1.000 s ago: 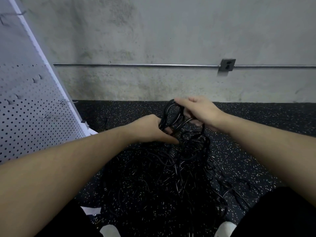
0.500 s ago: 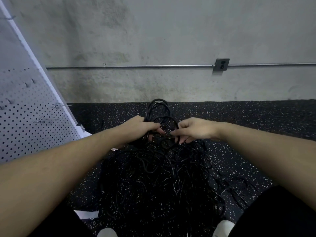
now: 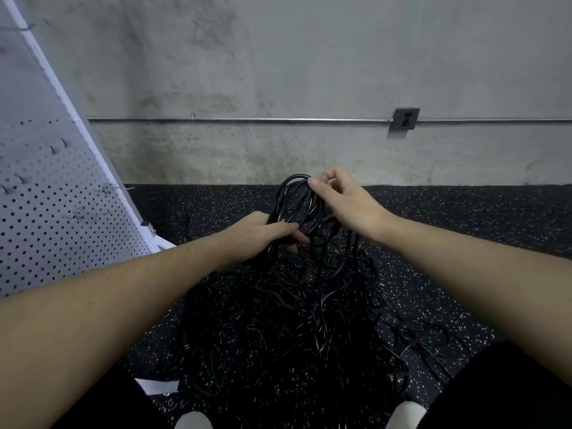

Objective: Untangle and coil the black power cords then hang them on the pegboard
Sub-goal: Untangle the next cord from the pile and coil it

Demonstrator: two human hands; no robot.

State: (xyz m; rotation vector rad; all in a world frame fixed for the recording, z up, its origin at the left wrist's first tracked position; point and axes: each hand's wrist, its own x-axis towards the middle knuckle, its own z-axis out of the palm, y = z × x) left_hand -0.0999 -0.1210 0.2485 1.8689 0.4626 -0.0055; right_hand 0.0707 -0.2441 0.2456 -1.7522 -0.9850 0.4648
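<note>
Your left hand (image 3: 263, 232) grips the bottom of the coil (image 3: 297, 205), fingers curled round the gathered strands, just above centre frame. Your right hand (image 3: 346, 201) pinches the top of the loop between thumb and forefinger, up and to the right of the left.

Coil stands upright between the two hands, long axis roughly vertical in the frame, leaning slightly right. One or more strands drop from its lower right into the pile (image 3: 288, 329), which spreads across lower centre frame, directly below both hands. Cannot tell how much of the coiled cord is still caught in the pile.

Key relation: the pegboard (image 3: 46, 218) lies at left frame, tilted, its hooks (image 3: 77, 213) well apart from the coil. Your left hand is the nearer one, so judge it the likelier hand to carry the coil across once the tail is free.

Surface: black speckled floor (image 3: 464, 218). Behind it a bare concrete wall (image 3: 309, 72) with a horizontal conduit (image 3: 235, 120) and an outlet (image 3: 406, 119) at right.
</note>
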